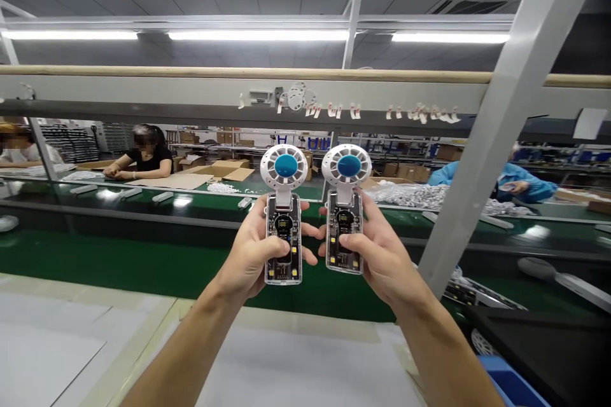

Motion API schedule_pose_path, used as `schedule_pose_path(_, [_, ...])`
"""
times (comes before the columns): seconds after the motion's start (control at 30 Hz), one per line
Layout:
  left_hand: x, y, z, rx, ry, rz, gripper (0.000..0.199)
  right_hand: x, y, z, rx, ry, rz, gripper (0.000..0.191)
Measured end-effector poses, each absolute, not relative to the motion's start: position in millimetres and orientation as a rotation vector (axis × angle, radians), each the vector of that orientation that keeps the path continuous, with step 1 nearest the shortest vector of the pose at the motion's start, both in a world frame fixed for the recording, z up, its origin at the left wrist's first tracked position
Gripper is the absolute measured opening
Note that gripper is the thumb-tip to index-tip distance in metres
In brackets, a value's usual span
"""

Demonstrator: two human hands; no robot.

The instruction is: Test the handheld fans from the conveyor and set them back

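Observation:
Two handheld fans are held up side by side over the bench, heads at the top. My left hand is wrapped round the left handheld fan, its thumb pressed on the front of the clear body. In my right hand is the right handheld fan, with the thumb likewise on its front. Each fan has a round white head with a blue centre, and a see-through case showing a dark circuit board and a small display. The fingers behind the cases are partly hidden.
A green conveyor belt crosses ahead, with white parts along its far side. A grey slanted post stands at right, above a blue bin. Co-workers sit across the belt, one in black, another in blue. Cardboard boxes stand behind.

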State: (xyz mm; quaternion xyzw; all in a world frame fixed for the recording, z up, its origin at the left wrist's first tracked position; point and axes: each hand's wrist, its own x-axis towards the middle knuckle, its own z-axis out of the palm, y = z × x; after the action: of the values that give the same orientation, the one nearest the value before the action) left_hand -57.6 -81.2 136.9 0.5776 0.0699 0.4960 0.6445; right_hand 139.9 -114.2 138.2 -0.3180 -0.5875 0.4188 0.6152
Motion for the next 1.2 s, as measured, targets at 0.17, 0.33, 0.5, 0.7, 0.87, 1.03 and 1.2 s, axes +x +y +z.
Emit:
schedule_pose_path(0.17, [-59, -78, 135, 1.329, 0.154, 1.112, 0.055, 135, -118, 136, -0.675, -1.340, 0.959, 0.080])
schedule_pose_path(0.33, [-60, -76, 134, 1.336, 0.130, 1.111, 0.054, 130, -121, 135, -0.694, -1.313, 0.970, 0.082])
schedule_pose_path(0.5, [-58, -77, 133, 1.322, 0.111, 1.109, 0.053, 133, -115, 130, -0.649, -1.364, 0.971, 0.079])
schedule_pose_path(0.7, [-60, -82, 136, 1.253, 0.135, 1.118, 0.055, 133, -117, 129, -0.678, -1.363, 0.986, 0.082])
schedule_pose_path(0.87, [-63, -87, 138, 1.217, 0.117, 1.116, 0.058, 135, -120, 133, -0.685, -1.407, 0.977, 0.093])
schedule_pose_path(1.03, [-61, -90, 140, 1.222, 0.127, 1.108, 0.055, 129, -128, 140, -0.758, -1.342, 0.965, 0.087])
schedule_pose_path(1.2, [-58, -92, 140, 1.191, 0.141, 1.112, 0.053, 128, -127, 139, -0.747, -1.309, 0.989, 0.079])
